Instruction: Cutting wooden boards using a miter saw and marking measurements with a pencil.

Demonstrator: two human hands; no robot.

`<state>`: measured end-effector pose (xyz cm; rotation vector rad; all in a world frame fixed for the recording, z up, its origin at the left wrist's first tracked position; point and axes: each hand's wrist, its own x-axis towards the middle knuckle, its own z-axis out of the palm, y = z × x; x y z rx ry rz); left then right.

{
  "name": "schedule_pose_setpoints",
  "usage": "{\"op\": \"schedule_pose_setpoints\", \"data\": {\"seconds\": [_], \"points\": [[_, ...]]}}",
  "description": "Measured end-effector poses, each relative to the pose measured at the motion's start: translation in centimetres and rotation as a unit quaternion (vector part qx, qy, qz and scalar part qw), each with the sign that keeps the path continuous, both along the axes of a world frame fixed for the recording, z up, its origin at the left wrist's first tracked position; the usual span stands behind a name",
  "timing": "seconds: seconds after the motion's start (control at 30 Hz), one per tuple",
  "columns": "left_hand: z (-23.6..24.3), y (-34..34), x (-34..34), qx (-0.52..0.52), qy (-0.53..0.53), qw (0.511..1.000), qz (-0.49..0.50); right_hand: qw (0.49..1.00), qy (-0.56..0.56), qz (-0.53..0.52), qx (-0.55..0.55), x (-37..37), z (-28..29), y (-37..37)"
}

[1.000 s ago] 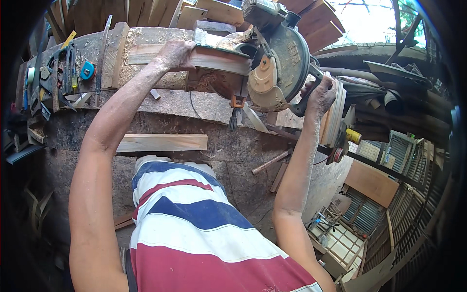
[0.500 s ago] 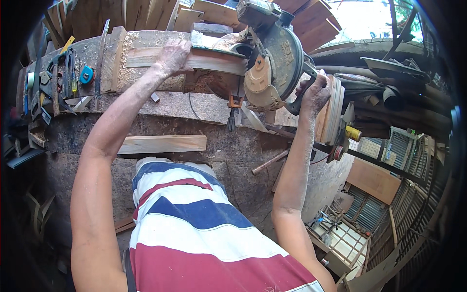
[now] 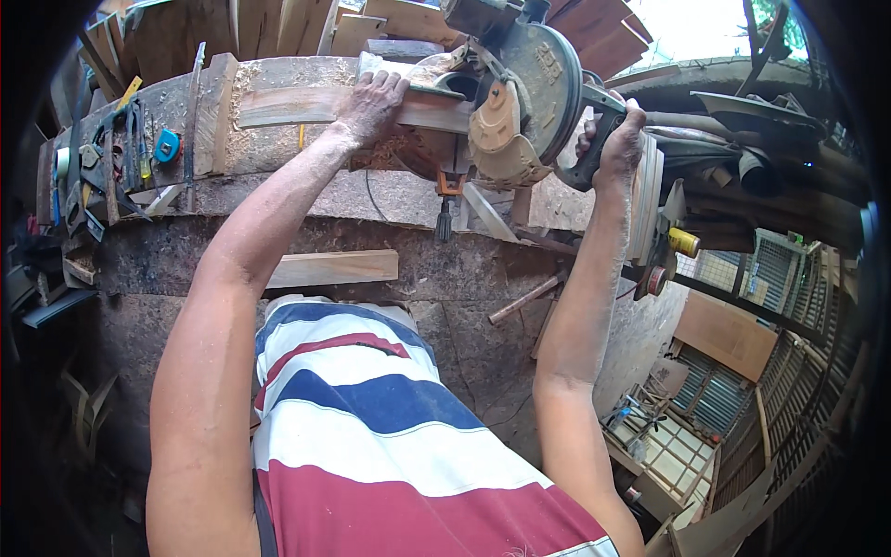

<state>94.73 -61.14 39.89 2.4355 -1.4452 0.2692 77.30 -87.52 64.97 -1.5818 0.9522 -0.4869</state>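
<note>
The left hand (image 3: 371, 107) presses flat on the long brown wooden board (image 3: 306, 105) so it stays put, while the right hand (image 3: 620, 139) grips the black handle of the round grey metal saw (image 3: 529, 93).

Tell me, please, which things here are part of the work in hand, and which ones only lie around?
In use:
- left hand pressing the wooden board
- right hand on the handle of the miter saw

Lying about:
- blue tape measure
- loose plank on the workbench
- hammer
- yellow can
</note>
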Motion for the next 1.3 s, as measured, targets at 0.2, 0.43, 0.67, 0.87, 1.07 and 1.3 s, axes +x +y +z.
{"op": "schedule_pose_setpoints", "data": {"seconds": [0.2,0.43,0.67,0.87,1.07,1.3], "points": [[0.2,0.0,0.1,0.017,0.015,1.0,-0.002,0.998,0.026,-0.031,0.046,-0.4,-0.5,0.5],[0.1,0.0,0.2,-0.014,0.018,1.0,-0.003,0.999,-0.003,-0.022,0.03,-2.0,-2.8,0.7],[-0.1,-0.1,0.2,-0.008,0.024,1.0,-0.002,0.999,-0.023,-0.018,0.023,-2.8,-3.8,0.4],[-0.4,-0.2,0.2,-0.017,0.015,1.0,-0.003,0.999,-0.015,-0.038,0.002,-2.9,-3.7,1.2],[-0.1,-0.1,0.2,-0.006,0.026,1.0,-0.003,0.999,-0.016,-0.051,0.0,-3.1,-3.8,1.5],[-1.0,-0.3,0.5,0.015,-0.002,1.0,-0.003,0.999,-0.028,-0.033,-0.012,-3.2,-4.1,1.6]]}}
